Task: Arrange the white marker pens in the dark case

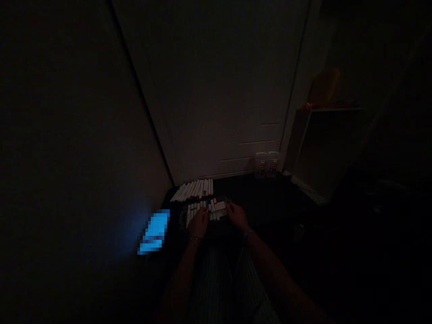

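The light is very dim, so small details are hard to see. A clear case (221, 198) holds several white markers (193, 211) with coloured bands, standing side by side. My left hand (198, 221) is over the case's middle, its fingers curled in; whatever they grip is hidden. At the case's right end my right hand (238, 217) is closed, thumb and fingertips pinched at the end of a white marker (220, 207) lying crosswise. Behind the case, more white markers (194, 189) lie in a slanted row on the dark table.
A lit, blurred-out screen (154, 231) glows at the left. Two clear plastic containers (266, 165) stand at the table's back right, against the pale wall (216, 112). Further right is a shelf unit (303, 139) with an orange object (324, 87) on top. The dark table (270, 193) runs along the wall.
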The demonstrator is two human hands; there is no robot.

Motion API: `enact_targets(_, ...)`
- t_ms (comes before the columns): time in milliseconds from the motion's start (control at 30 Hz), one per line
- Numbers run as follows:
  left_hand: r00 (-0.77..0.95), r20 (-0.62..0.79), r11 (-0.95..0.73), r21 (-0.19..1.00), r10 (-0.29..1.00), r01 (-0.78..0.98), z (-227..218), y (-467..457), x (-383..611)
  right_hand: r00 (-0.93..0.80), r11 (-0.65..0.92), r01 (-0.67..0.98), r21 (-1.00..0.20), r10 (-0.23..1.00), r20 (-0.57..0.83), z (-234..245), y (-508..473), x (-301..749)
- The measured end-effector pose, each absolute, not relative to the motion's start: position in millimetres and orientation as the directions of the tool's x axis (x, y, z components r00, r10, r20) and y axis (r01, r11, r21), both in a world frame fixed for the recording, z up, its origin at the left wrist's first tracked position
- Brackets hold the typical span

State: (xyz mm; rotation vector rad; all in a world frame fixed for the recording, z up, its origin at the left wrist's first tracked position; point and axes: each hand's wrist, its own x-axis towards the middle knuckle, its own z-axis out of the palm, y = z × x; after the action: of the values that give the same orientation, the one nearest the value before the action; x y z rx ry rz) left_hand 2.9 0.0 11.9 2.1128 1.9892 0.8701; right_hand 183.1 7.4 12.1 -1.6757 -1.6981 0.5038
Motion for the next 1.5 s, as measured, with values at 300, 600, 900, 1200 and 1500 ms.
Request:
enact_targets(300,-0.048,0.298,-0.111,0.493,0.954,0.863,10.8,1.4,3.6,0.075,0.102,0.711,-0.696,0.973,0.219,5.4,12.2,183.1)
enact_targets(600,-0.035,0.245,-0.106,0.535,0.969,0.838,21.9,-5.5,6.8,0.094,0.088,0.67,-0.737,0.975,0.201,4.9,12.2,183.0)
enact_targets(900,-0.062,0.258,-0.075,0.487,0.964,0.87,13.4,-0.3,4.1,0.059,0.103,0.683,-0.723,0.979,0.196,10.8,8.7,182.8)
enact_targets(1200,-0.107,0.27,-0.048,0.509,0.957,0.859,13.3,0.2,4.8,0.084,0.086,0.681,-0.727,0.977,0.195,13.4,7.5,183.2)
enact_targets(1500,-0.07,0.242,-0.051,0.46,0.968,0.886,22.1,-5.8,7.4,0.094,0.045,0.659,-0.751,0.986,0.141,16.9,5.1,182.9)
